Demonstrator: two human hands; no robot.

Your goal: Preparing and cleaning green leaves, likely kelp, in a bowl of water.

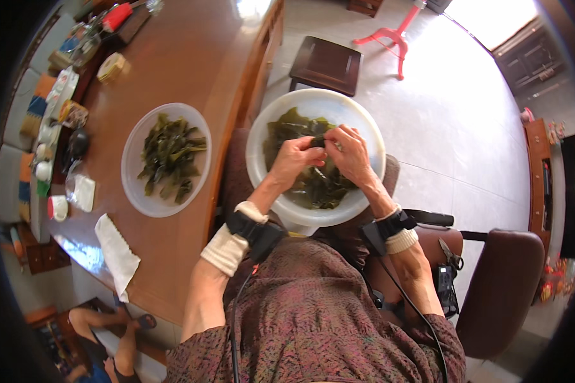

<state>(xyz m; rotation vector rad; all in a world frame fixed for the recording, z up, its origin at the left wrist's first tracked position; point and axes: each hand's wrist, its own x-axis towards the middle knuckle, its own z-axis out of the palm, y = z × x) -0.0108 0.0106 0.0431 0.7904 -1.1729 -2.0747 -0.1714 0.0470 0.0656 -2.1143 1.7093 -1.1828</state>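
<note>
A large white plastic basin (374, 143) stands before me, holding water and dark green seaweed pieces (323, 189). Over its middle, my left hand (294, 160) and my right hand (350, 151) pinch one small folded seaweed piece (318, 140) between their fingertips. The hands are close together, one at each end of that piece. To the left, on the wooden table, a translucent plastic bowl (128, 160) has a heap of wet seaweed strips (170, 155) in it. Both wrists wear cream cuffs with black strapped devices and cables.
A white cloth (116, 253) hangs over the edge of the wooden table (187, 57). Cups, packets and a tape roll (111, 68) lie along its far side. Beyond the basin is a dark stool (327, 64). Scissors (450, 254) rest on a brown chair at right. Another person sits at lower left.
</note>
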